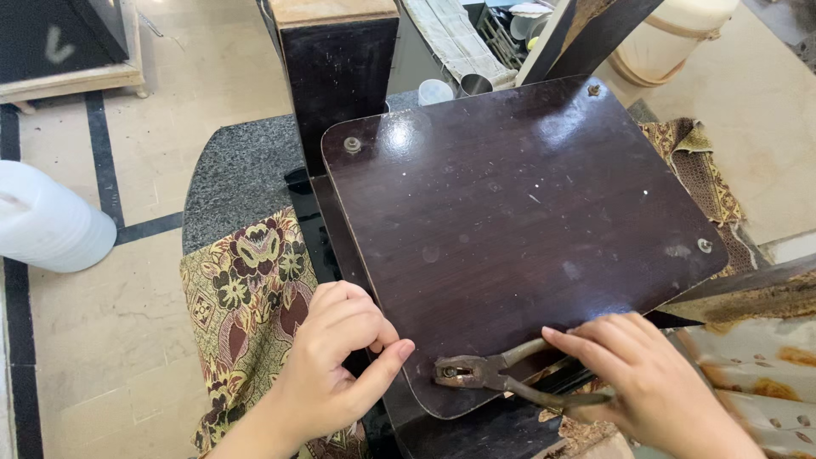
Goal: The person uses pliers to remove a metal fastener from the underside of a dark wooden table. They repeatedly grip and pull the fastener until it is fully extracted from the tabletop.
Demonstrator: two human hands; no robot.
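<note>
Pincers (501,378) sit at the near corner of the board (510,221), their head closed over a fastener (450,371) near the rounded edge. The right hand (654,387) wraps both handles, fingers curled and squeezing them together. The left hand (336,365) rests in a loose fist at the board's near left edge, thumb pressed against the rim just beside the pincer head, with patterned cloth (246,289) under the wrist.

The main risk, as I judge it, is a slip. If the head has only a shallow bite on the fastener, a hard pull could tear it free, and the tool would jerk toward the thumb, which lies very near. The same slip could drag the steel across the dark veneer and scratch it.

A second risk is the board itself. It lies loose on a stack of dark panels (340,76), overhanging at the near end, and only the left thumb steadies it. Levering up against the corner could tip or slide it, or chip the rounded edge.

Three other fasteners, such as the screw (352,144) at the far left corner, show in the other corners. A white jug (47,221) stands well apart on the floor.
</note>
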